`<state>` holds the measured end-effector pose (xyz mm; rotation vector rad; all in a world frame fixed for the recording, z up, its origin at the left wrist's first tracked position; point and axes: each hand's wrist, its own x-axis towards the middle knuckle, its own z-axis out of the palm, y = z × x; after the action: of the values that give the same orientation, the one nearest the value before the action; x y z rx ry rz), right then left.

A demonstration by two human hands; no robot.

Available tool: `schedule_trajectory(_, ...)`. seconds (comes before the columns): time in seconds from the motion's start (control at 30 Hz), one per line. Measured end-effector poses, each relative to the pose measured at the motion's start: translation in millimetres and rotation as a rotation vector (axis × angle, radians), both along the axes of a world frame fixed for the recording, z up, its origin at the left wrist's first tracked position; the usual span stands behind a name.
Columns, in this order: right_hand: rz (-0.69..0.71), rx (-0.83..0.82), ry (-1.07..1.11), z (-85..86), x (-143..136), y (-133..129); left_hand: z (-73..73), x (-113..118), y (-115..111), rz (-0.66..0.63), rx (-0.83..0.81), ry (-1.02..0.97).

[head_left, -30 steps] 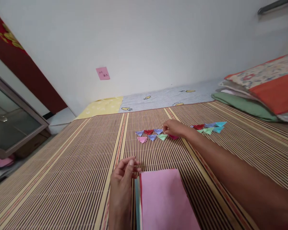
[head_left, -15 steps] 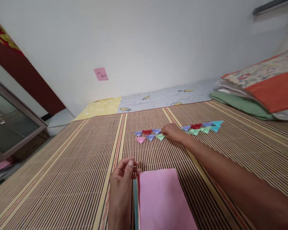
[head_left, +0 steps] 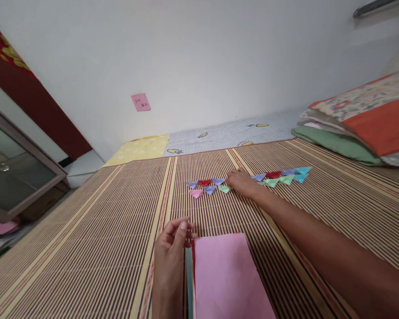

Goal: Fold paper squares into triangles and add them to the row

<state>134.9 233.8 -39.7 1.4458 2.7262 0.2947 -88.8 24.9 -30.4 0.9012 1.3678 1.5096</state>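
My right hand (head_left: pixel 241 181) rests over the middle of two rows of small folded paper triangles, its fingers bent down and together. Whatever lies under or between those fingertips is hidden. Left of it are a red triangle (head_left: pixel 205 182), a pink triangle (head_left: pixel 196 193) and a light green triangle (head_left: pixel 224 189), the last close to the fingertips. Farther right, the rows run on to a turquoise triangle (head_left: pixel 302 170). My left hand (head_left: pixel 174 241) holds nothing, fingers loosely curled and apart, beside the upper left corner of a stack of coloured paper (head_left: pixel 231 274) with a pink sheet on top.
A striped bamboo mat (head_left: pixel 96 239) spreads under everything. Folded bedding (head_left: pixel 379 128) is piled at the right. Behind the mat, patterned cloth (head_left: pixel 216 135) meets a white wall (head_left: pixel 199 57) bearing a pink note (head_left: pixel 140 102). A glass-fronted cabinet (head_left: pixel 18 173) stands at the left.
The whole view has shifted very slightly. Both hands keep nearly the same places and poses, and the paper triangles in sight lie as before.
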Motion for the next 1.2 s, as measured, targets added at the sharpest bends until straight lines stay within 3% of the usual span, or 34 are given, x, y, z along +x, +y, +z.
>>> schedule_trajectory(0.17, 0.008, 0.021, 0.077, 5.0, -2.0, -3.1, 1.8, 1.9, 0.0, -0.003, -0.004, -0.026)
schedule_trajectory(0.3, 0.041, 0.007, 0.129, 10.7, -18.8, -3.3, 4.0, 3.4, -0.9, 0.000, 0.004, -0.031)
schedule_trajectory(0.53, 0.084, -0.049, 0.088, -0.2, -46.2, 3.5, 3.4, 0.2, -2.3, 0.014, -0.007, 0.004)
schedule_trajectory(1.2, 0.011, -0.028, 0.040, -7.8, -49.6, 6.5, 2.5, 1.2, -1.1, 0.014, -0.006, -0.024)
